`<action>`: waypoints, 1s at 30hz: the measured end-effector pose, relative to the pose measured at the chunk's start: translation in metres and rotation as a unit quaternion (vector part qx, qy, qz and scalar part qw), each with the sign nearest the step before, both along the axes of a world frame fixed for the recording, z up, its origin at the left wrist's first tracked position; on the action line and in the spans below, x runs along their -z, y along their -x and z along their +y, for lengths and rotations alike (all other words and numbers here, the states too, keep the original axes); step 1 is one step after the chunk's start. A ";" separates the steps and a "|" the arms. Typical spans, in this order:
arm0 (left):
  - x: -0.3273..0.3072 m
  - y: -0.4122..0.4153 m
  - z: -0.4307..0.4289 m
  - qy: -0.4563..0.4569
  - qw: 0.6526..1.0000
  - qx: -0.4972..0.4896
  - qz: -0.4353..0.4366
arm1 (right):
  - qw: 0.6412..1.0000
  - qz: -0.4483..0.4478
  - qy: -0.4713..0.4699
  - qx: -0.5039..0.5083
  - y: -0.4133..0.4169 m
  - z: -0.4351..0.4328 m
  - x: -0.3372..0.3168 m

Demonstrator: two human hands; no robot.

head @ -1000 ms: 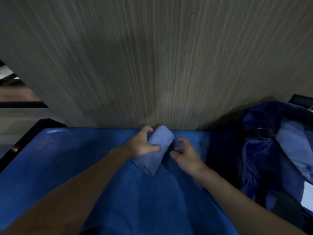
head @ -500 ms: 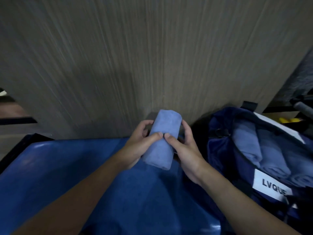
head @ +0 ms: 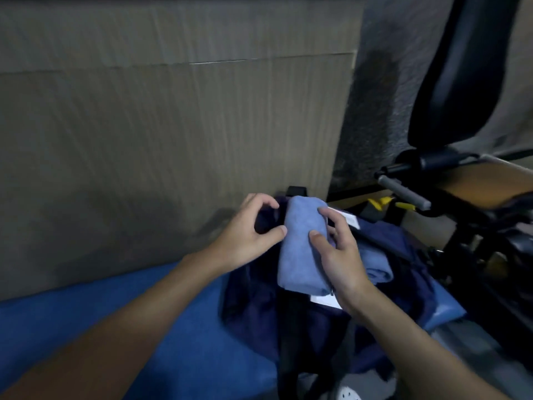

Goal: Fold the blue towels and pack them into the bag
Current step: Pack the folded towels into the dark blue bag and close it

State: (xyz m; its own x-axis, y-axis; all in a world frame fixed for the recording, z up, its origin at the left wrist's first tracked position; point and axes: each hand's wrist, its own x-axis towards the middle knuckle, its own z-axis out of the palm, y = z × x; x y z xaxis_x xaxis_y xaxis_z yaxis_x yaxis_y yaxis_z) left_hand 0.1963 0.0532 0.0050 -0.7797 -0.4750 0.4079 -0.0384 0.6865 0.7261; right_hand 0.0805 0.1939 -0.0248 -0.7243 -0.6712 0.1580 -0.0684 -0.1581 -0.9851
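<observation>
Blue towel (head: 301, 249), rolled, is gripped in our right hand (head: 340, 264) above the open bag (head: 392, 238); our left hand (head: 245, 235) curls at the bag's left rim, though we cannot tell if it grips. Another towel (head: 375, 265) already lies inside, so we judge this one needs only placing.

Looked like gym or therapy room, not certain. Right of wood-grain wall panel (head: 173, 140): black padded backrest (head: 450, 82), tan seat pad (head: 484, 180), grey-grip bar (head: 403, 194). Below panel: blue padded surface (head: 86, 321).
</observation>
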 end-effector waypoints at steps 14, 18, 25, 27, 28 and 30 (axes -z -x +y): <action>0.024 0.108 0.006 0.248 0.926 -0.054 -0.281 | 0.986 -0.039 -0.161 -0.015 0.075 0.069 0.041; 0.018 0.120 0.006 0.255 0.928 -0.062 -0.266 | 0.985 -0.068 -0.158 -0.030 0.077 0.061 0.043; 0.007 0.128 0.005 0.164 0.961 -0.074 -0.208 | 0.993 -0.054 -0.105 0.010 0.089 0.029 0.024; 0.001 0.128 0.005 0.141 0.970 -0.075 -0.184 | 0.991 -0.048 -0.119 0.024 0.095 0.016 0.020; -0.001 0.127 0.004 0.126 0.974 -0.073 -0.171 | 0.990 -0.050 -0.130 0.022 0.098 0.010 0.020; -0.003 0.127 -0.002 0.101 0.981 -0.062 -0.151 | 0.988 -0.040 -0.147 0.015 0.103 -0.001 0.022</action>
